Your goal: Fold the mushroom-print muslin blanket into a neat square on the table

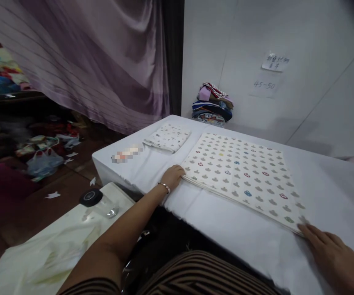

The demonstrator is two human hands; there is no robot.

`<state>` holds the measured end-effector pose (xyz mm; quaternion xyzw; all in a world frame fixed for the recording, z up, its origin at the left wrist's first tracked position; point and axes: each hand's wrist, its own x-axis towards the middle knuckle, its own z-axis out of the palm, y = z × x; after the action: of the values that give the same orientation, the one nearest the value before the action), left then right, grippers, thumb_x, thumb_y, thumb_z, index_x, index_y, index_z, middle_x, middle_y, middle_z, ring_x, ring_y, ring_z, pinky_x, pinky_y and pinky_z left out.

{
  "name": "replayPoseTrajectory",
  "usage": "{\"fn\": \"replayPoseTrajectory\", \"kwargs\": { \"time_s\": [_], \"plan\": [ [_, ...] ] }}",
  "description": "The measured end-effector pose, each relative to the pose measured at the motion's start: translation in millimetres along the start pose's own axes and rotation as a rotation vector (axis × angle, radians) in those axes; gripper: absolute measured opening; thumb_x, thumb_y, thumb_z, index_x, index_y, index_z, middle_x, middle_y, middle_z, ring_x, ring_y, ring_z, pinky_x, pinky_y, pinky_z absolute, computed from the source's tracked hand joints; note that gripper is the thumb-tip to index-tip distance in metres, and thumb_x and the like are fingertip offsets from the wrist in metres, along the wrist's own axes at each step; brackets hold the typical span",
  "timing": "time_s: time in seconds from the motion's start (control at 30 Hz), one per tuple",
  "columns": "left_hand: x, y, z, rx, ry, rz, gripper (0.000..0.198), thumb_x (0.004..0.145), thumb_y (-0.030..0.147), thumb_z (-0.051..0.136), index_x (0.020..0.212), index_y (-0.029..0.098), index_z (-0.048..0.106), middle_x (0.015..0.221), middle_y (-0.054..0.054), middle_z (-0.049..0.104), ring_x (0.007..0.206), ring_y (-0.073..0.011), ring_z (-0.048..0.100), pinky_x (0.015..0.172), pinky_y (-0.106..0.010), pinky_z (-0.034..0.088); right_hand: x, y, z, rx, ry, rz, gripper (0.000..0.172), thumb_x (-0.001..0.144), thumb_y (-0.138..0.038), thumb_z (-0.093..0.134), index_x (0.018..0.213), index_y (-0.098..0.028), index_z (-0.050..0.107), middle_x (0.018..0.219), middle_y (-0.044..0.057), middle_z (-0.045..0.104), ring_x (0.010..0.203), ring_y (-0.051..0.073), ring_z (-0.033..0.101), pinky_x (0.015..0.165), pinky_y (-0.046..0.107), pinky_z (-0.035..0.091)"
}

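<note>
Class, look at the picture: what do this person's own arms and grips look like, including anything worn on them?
The left grip is an ungloved hand, with a thin, shiny, metallic-looking bracelet at the wrist. On the left arm, a short, dark-and-brown striped fabric sleeve leaves the forearm bare. The right grip is ungloved too; its sleeve is out of view.

The braceleted left hand and bare right hand are touching the near corners of a flat, folded white cloth with grey prints, which is lying on a white-draped table.
</note>
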<state>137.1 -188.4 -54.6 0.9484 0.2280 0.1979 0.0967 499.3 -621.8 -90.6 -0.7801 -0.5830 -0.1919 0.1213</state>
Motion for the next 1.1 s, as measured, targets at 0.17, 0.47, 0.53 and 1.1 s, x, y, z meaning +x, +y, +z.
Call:
{"fn": "replayPoseTrajectory", "kwargs": {
  "time_s": [0.17, 0.47, 0.53, 1.1],
  "plan": [
    [-6, 15, -3.6, -0.088, 0.101, -0.051, 0.052, 0.066, -0.001, 0.045, 0.112, 0.019, 0.061, 0.112, -0.005, 0.063, 0.111, -0.0202, 0.051, 0.099, -0.04, 0.041, 29, -41, -7, 0.022, 0.003, -0.103, 0.07, 0.081, -0.026, 0.043, 0.145, -0.04, 0.019, 0.126, 0.012, 0.056, 0.118, 0.035, 0.048, 0.08, 0.056, 0.046],
    [3, 53, 10.5, -0.072, -0.041, 0.126, 0.017, 0.086, 0.021, 0.053, 0.095, 0.019, 0.068, 0.1, -0.004, 0.066, 0.097, -0.0204, 0.056, 0.089, -0.039, 0.04, 130, -144, 5, 0.249, -0.105, -0.27, 0.034, 0.093, -0.021, 0.036, 0.11, -0.018, 0.065, 0.109, 0.009, 0.065, 0.1, 0.024, 0.057, 0.085, 0.04, 0.048],
    [4, 52, 14.1, -0.06, -0.053, 0.103, 0.017, 0.086, 0.022, 0.053, 0.094, 0.02, 0.068, 0.098, -0.004, 0.066, 0.095, -0.0196, 0.056, 0.088, -0.038, 0.04, 143, -155, 9, 0.269, -0.133, -0.255, 0.034, 0.093, -0.021, 0.036, 0.108, -0.018, 0.066, 0.106, 0.009, 0.065, 0.095, 0.023, 0.057, 0.082, 0.037, 0.048],
    [-10, -10, 3.8, -0.106, 0.059, 0.096, 0.024, 0.09, 0.02, 0.045, 0.1, 0.019, 0.067, 0.104, -0.006, 0.065, 0.1, -0.0176, 0.054, 0.091, -0.035, 0.044, 147, -161, 33, 0.348, -0.176, -0.122, 0.035, 0.091, -0.023, 0.036, 0.102, -0.021, 0.069, 0.097, 0.009, 0.062, 0.087, 0.022, 0.054, 0.076, 0.034, 0.045]
  ]
}}
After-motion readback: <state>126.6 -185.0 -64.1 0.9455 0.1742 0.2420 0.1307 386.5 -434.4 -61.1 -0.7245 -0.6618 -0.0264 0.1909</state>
